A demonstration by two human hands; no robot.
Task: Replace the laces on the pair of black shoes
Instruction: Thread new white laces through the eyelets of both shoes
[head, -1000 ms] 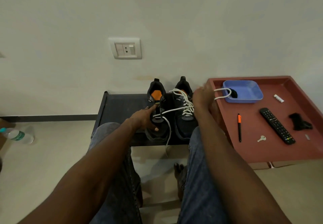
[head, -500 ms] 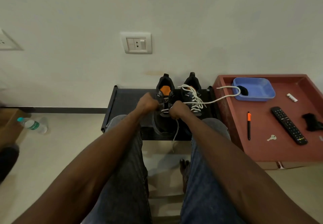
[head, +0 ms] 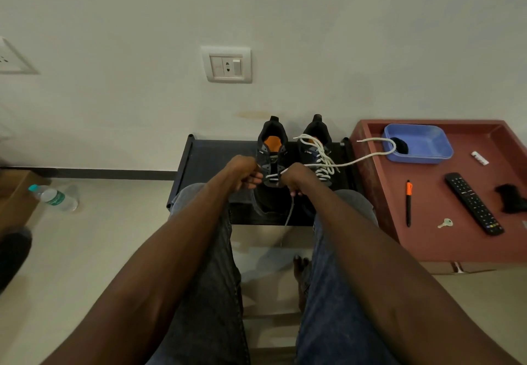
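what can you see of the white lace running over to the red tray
The white lace is a round, cord-like strand. It runs from the left shoe, where the right hand pinches it, across the laced right shoe onto the red tray, looping over the blue dish's rim, its tip lying free.

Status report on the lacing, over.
Left hand and right hand both pinch the white lace at the left shoe. Right shoe laced. Nothing obstructing.

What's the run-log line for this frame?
step: lacing left shoe | hands: left, right gripping white lace | right shoe: laced
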